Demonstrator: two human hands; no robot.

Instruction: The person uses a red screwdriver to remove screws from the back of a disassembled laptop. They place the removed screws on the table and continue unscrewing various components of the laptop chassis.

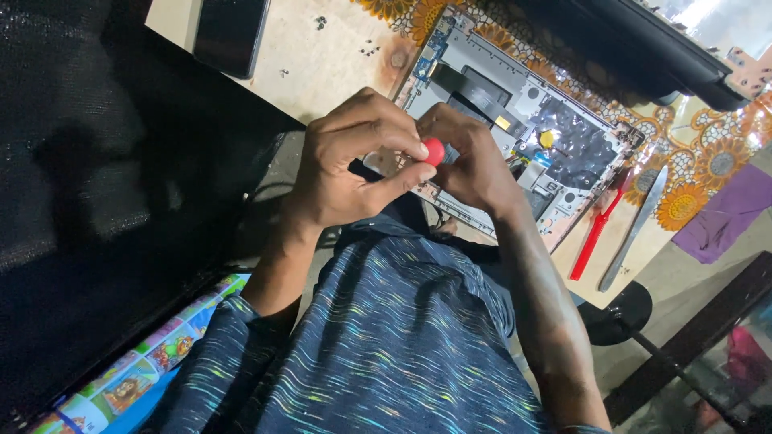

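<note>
From my feed the pale surface [338, 64] runs across the top of the frame, a dark phone [229, 32] at upper left and loose screws [368, 50] scattered beside it, where I judge a sleeve could sweep them away. At centre my left hand [354, 161] pinches the small red cap [433, 150] between thumb and forefinger. My right hand [470, 157] is closed round the hidden tool below, over the opened laptop chassis [523, 112]; a slip could gouge it or knock the red pry tool [597, 229] and metal spatula [635, 229] at right.

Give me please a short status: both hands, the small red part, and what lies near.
Left hand pinches red knob. Right hand closed around the tool below it. Open laptop base right behind. Red pry tool and metal blade lie aside.
</note>
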